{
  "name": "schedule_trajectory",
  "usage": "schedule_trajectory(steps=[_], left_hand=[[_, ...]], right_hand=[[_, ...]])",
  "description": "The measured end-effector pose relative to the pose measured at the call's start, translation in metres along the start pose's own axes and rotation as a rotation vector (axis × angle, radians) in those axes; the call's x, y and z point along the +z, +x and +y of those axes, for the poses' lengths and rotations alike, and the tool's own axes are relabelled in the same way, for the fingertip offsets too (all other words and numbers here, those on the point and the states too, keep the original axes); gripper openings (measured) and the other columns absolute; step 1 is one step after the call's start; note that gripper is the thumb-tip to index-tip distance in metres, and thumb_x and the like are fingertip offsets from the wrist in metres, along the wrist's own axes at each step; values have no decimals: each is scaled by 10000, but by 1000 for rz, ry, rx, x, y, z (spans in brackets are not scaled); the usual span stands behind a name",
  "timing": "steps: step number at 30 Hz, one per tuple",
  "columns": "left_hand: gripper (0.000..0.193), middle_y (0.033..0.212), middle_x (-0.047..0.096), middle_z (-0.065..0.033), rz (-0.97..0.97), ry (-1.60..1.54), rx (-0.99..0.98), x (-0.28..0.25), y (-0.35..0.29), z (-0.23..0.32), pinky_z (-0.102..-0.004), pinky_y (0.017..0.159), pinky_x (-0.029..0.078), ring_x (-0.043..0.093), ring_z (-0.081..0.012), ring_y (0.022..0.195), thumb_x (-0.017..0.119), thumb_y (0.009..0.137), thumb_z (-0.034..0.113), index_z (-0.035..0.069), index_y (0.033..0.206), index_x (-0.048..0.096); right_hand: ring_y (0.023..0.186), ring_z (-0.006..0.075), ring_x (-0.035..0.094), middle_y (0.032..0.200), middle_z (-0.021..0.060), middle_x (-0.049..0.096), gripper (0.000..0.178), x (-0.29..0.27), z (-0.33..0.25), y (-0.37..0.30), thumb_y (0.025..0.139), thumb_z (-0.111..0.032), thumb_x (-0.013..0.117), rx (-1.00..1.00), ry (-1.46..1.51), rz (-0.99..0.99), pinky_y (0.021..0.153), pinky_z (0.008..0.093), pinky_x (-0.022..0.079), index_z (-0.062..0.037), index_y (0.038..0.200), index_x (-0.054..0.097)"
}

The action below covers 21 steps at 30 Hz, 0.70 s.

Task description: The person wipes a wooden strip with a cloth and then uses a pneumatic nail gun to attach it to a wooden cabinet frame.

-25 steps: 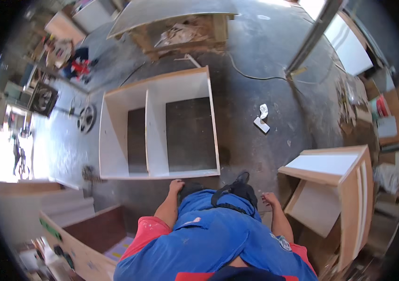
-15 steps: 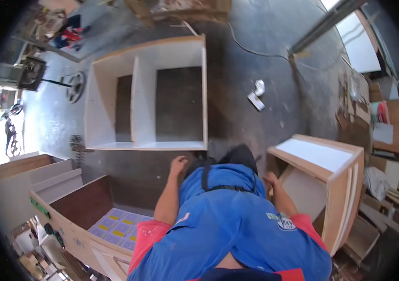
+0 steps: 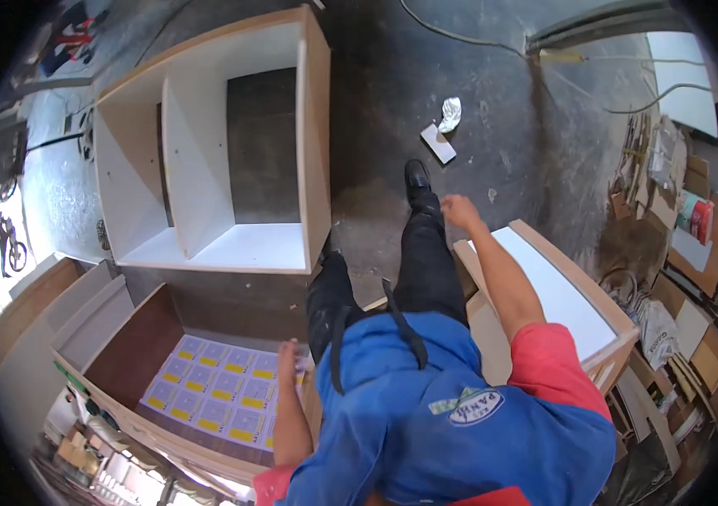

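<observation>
My left hand [image 3: 288, 356] hangs empty by my hip, fingers loosely apart, just over the edge of a low wooden cabinet [image 3: 135, 337] that has a sheet of blue and yellow squares [image 3: 220, 392] lying in it. Swung forward, my right hand [image 3: 460, 211] holds nothing and touches nothing, its fingers loosely curled. It hovers above the near corner of a white-topped cabinet [image 3: 561, 295]. My leg in black trousers is stepped out ahead, with the black shoe [image 3: 417, 179] on the concrete floor.
A large white open cabinet carcass [image 3: 207, 169] with a divider lies on the floor ahead left. A small white block and a crumpled rag [image 3: 443, 126] lie ahead. Cables [image 3: 460, 34] cross the floor. Boards and scraps [image 3: 679, 253] pile up at the right.
I have stepped forward with my right leg. My right hand swung ahead and my left hand swung back beside the low cabinet. The open carcass now sits nearer on my left.
</observation>
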State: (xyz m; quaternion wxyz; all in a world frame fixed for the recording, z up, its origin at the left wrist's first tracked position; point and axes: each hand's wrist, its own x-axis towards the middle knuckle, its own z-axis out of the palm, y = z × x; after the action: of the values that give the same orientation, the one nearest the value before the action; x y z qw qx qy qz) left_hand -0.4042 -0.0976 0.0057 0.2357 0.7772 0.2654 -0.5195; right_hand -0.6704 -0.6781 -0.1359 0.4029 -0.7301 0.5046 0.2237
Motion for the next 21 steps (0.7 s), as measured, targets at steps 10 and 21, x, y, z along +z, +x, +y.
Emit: schedule_trajectory(steps=[10,21], left_hand=[[1110,1348,611,-210,41,486,-292,214,-46,10,-428,1053,449,586,-366,1254,802,697,651,-1,1491,383],[1239,1370,558,-294,17,577,-494,272,-17,40,-451,1037,467,584,-412,1241,754,648,765,-32,1502,343]], right_hand=[[1019,333,678,1099,166,701,265,20,86,294,961,-174,583,159,-455,-28,870,483,541,-42,1183,644],[1061,344,650,1345,147,598,549,18,315,534,978,-337,600,-499,-1184,406,887,462,535,-232,1495,447]])
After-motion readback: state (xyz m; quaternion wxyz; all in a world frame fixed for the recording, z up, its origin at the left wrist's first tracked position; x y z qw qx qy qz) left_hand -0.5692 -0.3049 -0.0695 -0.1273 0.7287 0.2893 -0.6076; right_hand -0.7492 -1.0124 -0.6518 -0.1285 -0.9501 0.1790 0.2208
